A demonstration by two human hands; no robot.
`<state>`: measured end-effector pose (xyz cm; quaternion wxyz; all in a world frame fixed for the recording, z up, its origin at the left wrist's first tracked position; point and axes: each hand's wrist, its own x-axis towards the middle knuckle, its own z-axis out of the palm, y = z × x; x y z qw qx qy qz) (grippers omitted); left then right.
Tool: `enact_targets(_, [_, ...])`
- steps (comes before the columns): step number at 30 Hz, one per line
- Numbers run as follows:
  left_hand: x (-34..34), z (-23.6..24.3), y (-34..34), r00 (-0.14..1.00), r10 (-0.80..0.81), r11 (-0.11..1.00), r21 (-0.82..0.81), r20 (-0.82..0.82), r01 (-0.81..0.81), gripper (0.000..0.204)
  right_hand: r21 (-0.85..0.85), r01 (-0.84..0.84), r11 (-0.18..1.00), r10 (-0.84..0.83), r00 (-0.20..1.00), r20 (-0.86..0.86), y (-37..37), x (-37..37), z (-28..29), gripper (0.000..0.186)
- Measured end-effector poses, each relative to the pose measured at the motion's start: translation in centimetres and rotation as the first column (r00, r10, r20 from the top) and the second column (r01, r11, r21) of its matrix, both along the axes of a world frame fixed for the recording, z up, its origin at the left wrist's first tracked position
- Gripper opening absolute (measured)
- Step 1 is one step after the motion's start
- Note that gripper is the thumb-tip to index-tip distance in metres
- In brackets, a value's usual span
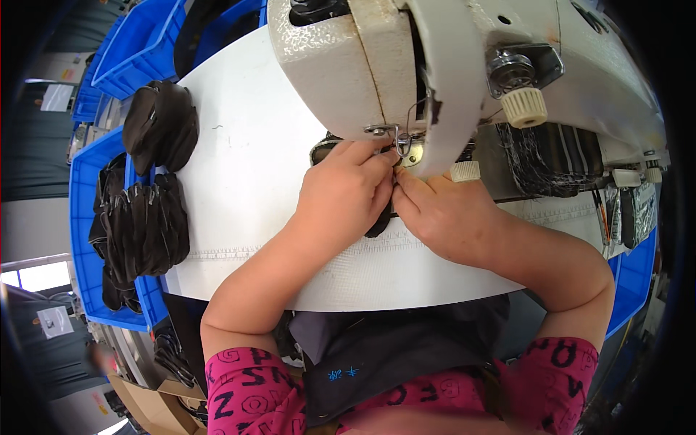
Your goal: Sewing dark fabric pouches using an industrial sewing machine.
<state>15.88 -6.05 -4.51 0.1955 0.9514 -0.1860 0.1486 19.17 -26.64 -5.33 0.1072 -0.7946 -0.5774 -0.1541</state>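
White sewing table (246, 159), sewing machine (449, 65) on top, black glove stack (159, 125) at left edge, dark piece, maybe fabric (378, 225), under hands

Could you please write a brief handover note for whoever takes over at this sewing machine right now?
Left hand and right hand: both pinch a small dark piece under the sewing machine head, by the needle.
Two piles of dark pieces lie at the left edge of the white table, over the blue bins.
Done: piece positioned. How far the seam has got is hidden by the hands.
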Motion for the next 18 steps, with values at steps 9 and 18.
enact_targets(9, [0.4, 0.5, 1.0, 0.972, 0.033, 0.976, -0.201, -0.232, -0.081, 0.023, 0.000, 0.006, 1.000, -0.006, 0.999, 0.038, -0.1, 0.3, -0.3, 0.032])
enact_targets(18, [0.8, 0.5, 1.9, 0.943, -0.032, 0.948, -0.309, -0.330, -0.076, 0.033, 0.019, 0.074, 0.997, -0.075, 0.997, 0.024, 0.1, 0.3, -0.2, 0.023])
